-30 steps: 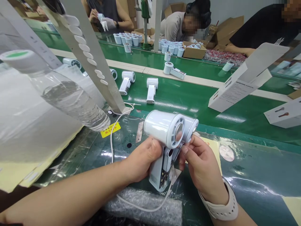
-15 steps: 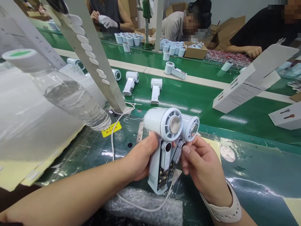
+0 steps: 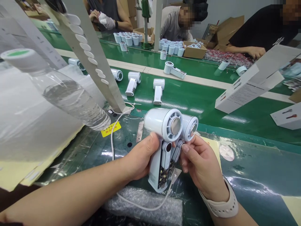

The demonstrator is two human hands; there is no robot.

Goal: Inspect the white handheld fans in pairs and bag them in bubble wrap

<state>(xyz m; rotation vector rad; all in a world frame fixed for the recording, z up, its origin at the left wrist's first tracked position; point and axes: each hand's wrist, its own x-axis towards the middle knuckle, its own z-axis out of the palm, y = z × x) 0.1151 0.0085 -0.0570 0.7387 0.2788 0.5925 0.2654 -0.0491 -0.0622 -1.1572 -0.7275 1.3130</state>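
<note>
My left hand (image 3: 141,157) is wrapped round a pale blue handheld fan (image 3: 162,124), thumb just below its head. The fan stands upright, its round grille with a silver disc facing right. Its handle front is uncovered, showing a circuit board (image 3: 162,175) and a light blue piece with a dark oval. A second handheld fan (image 3: 187,124) of the same kind sits close behind it, partly hidden. My right hand (image 3: 199,160) pinches this second fan at the upper handle, below its grille. A white cable (image 3: 155,208) with a flat end runs beside the first handle.
On the green belt (image 3: 192,97) lie several more fans (image 3: 158,91) and white printed boxes (image 3: 244,91). A water bottle (image 3: 68,91) and metal post (image 3: 98,62) stand left. Bubble wrap (image 3: 145,204) lies in front. Co-workers sit across, near light blue cups (image 3: 128,39).
Fans and boxes on the near belt have shifted slightly to the right. My hands and the two held fans are almost unmoved. Across the belt, a co-worker's hand has moved a little.
</note>
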